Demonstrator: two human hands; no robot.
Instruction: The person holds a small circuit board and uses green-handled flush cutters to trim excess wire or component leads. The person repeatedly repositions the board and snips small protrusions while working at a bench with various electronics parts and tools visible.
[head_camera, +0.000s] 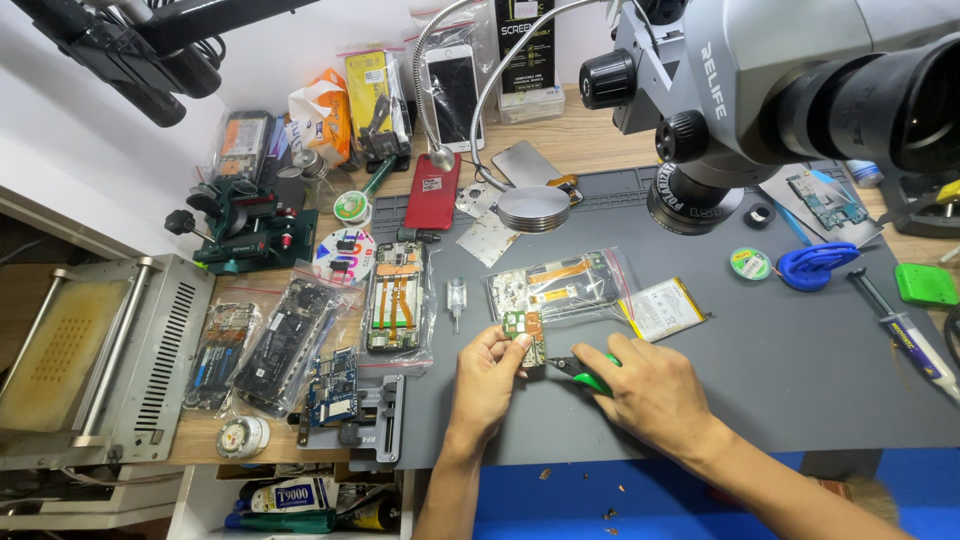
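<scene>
my left hand (487, 372) pinches a small green circuit board (523, 330); my right hand (648, 385) fingers close around green-handled tweezers (578, 369). i think the tips can slip and scratch the board.

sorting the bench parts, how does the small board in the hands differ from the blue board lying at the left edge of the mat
The small green board is pinched in the left hand and raised off the mat, while the blue board lies flat, untouched. The green one looks smaller. The right hand brings a green-handled tool up to the green board; nothing meets the blue one. Both are bare circuit boards.
</scene>
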